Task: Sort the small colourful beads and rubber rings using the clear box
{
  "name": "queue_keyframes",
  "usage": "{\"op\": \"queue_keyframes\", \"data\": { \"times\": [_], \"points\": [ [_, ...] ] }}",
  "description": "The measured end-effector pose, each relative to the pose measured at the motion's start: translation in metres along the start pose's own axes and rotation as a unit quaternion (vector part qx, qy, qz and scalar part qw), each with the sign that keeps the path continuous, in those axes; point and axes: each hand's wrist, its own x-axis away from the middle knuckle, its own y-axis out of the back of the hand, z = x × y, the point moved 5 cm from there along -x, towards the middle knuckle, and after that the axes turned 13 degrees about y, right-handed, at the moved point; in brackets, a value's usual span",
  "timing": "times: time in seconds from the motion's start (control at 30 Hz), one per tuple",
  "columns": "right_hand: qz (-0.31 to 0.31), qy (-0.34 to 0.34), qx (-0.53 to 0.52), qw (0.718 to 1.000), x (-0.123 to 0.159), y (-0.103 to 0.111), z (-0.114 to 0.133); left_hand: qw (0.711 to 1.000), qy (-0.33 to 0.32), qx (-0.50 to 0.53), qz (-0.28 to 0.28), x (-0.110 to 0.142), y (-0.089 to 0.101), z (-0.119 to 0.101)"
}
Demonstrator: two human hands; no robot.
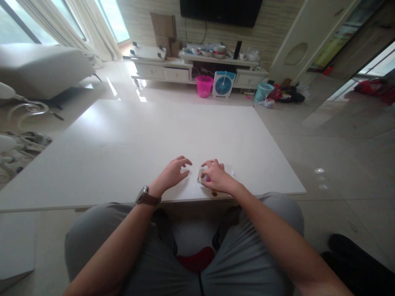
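Note:
On the white table point(154, 135), near its front edge, lies a small clear plastic box point(228, 169) with tiny pale and pink pieces point(200, 173) inside, like beads. My right hand point(216, 176) is over the box from above, its curved fingers and thumb on either side of it; the palm hides much of the contents. To the left, my left hand point(175, 170) hovers just above the tabletop, thumb and fingers apart, holding nothing. A small dark and orange item point(214, 193) lies by the table edge below my right wrist.
Beyond the table, a low white TV cabinet point(151, 70) bears bowls and dishes point(219, 50). A pink basket point(204, 86), a blue fan point(224, 84) and a pale blue basket point(263, 92) stand on the floor. A grey sofa point(43, 70) is at the left.

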Motion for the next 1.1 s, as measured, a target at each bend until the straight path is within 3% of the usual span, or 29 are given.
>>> {"op": "queue_keyframes", "data": {
  "times": [0.17, 0.33, 0.53, 0.77, 1.1],
  "points": [
    [0.021, -0.002, 0.005, 1.000, -0.005, -0.012, -0.002, 0.995, 0.029, -0.008, 0.093, -0.001, -0.027, -0.001],
    [0.000, -0.040, -0.029, 0.999, -0.009, -0.026, -0.007, 0.993, 0.039, 0.019, 0.106, -0.004, -0.042, 0.000],
    [-0.023, -0.115, -0.077, 0.990, -0.013, -0.040, -0.013, 0.995, 0.026, 0.018, 0.093, -0.005, -0.045, 0.005],
    [-0.048, -0.130, -0.113, 0.984, -0.014, -0.034, -0.012, 0.996, 0.018, 0.011, 0.083, -0.006, -0.046, 0.009],
    [-0.049, -0.120, -0.115, 0.985, -0.017, -0.023, -0.011, 0.994, -0.007, 0.023, 0.104, -0.004, -0.038, -0.004]
  ]
}}
